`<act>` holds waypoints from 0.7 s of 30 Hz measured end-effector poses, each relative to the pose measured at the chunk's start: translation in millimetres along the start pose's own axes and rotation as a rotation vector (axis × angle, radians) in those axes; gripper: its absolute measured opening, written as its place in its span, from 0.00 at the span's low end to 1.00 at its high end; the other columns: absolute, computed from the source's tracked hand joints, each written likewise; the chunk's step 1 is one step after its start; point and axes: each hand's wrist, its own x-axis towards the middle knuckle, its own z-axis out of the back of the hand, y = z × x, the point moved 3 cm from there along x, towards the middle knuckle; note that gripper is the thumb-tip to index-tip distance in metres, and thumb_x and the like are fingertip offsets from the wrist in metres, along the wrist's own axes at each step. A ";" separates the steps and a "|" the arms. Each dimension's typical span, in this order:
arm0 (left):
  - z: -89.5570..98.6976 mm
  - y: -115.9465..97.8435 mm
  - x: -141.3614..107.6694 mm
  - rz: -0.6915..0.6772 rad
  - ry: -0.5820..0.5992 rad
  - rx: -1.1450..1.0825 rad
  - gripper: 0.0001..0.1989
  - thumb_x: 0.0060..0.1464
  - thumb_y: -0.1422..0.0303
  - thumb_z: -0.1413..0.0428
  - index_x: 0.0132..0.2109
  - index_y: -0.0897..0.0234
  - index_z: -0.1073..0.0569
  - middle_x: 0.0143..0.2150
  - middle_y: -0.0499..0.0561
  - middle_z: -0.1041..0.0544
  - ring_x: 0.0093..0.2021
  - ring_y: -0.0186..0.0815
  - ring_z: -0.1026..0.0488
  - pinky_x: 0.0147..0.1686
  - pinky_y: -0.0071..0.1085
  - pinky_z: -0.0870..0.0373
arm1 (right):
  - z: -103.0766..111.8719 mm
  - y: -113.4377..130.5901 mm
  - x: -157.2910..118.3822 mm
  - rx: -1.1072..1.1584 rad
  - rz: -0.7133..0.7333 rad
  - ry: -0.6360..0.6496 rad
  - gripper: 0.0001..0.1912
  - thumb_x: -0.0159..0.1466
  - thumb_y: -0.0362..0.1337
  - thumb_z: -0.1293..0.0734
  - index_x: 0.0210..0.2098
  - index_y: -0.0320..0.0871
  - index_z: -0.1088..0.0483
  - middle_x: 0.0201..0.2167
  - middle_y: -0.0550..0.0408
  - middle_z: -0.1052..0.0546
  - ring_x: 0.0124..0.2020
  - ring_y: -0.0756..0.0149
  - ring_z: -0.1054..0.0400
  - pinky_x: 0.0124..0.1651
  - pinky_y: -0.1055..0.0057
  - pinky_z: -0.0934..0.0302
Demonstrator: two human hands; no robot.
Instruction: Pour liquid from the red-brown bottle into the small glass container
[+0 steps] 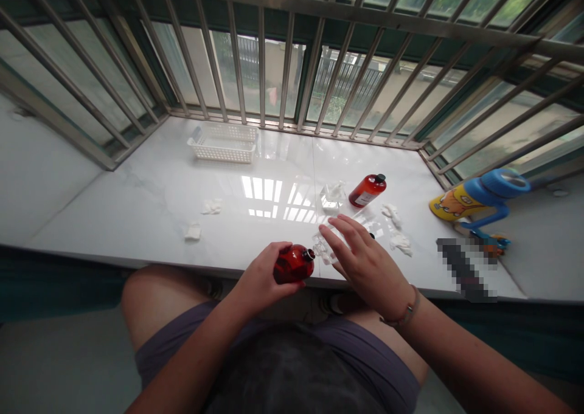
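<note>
My left hand (262,274) is wrapped round a red see-through bottle (292,267). The bottle has no cap on, and its open mouth points to the right. Opposite that mouth, my right hand (358,259) has its thumb and fingers round a clear glass bottle (323,251), partly hidden by the fingers. The two bottles are very close at their mouths; I cannot tell whether they touch. Behind my right hand, a square clear glass container (333,196) stands on the white counter (150,219). A second red bottle (367,190), with a black cap and a pale label, is beside it.
A white perforated basket (223,145) sits near the barred window (292,67). Crumpled white tissues (192,231) lie at left and more tissues (400,242) at right. A blue and yellow drinking bottle (477,195) leans at far right, near a blurred dark object (463,271).
</note>
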 end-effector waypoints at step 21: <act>-2.6 2.8 0.6 -0.010 -0.005 -0.021 0.38 0.50 0.65 0.25 0.64 0.54 0.33 0.62 0.55 0.23 0.62 0.49 0.23 0.62 0.48 0.26 | 2.7 0.3 -0.4 -0.109 0.029 0.032 0.33 0.72 0.25 0.35 0.74 0.42 0.40 0.70 0.37 0.31 0.72 0.39 0.38 0.65 0.42 0.29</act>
